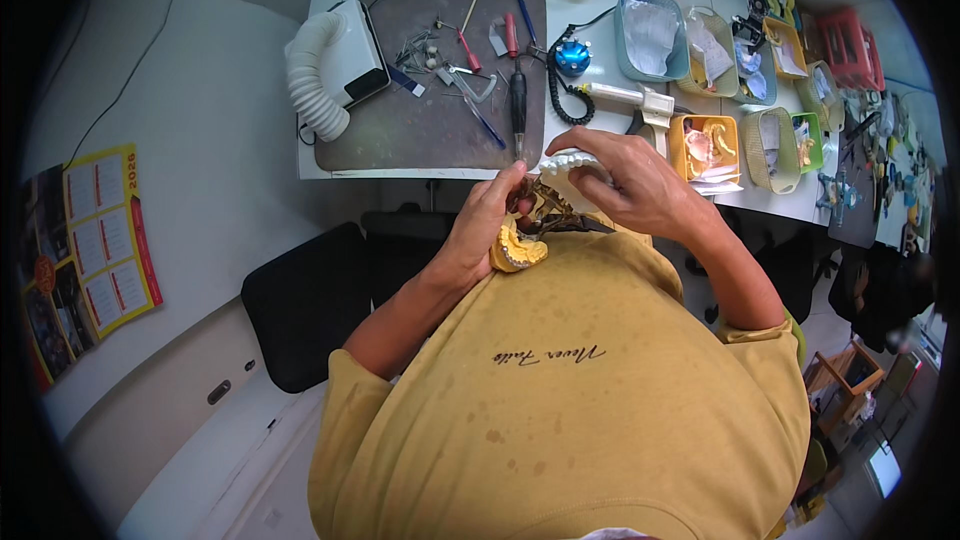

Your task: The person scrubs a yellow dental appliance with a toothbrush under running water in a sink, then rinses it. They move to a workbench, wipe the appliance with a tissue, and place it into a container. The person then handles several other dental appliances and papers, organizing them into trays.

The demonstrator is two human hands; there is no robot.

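Observation:
My left hand (468, 238) is closed around a brass-coloured dental articulator (553, 208), held in front of my shirt just off the table's edge. Beside the left palm, a yellow dental cast (517, 252) with a row of teeth faces upward; whether it is fixed to the articulator is hidden. My right hand (648, 183) grips a white dental cast (568, 164), its fingers over the far side and its thumb inside the arch. The white cast sits tilted above the articulator, close to my left fingertips. I cannot tell whether the two touch.
A grey mat (400, 135) carries loose tools, and a black-handled tool (518, 100) lies near its right edge. A white box with a hose (318, 80) stands left. Right are a blue round device (573, 57), an orange basket (733, 145) of casts, and several other baskets.

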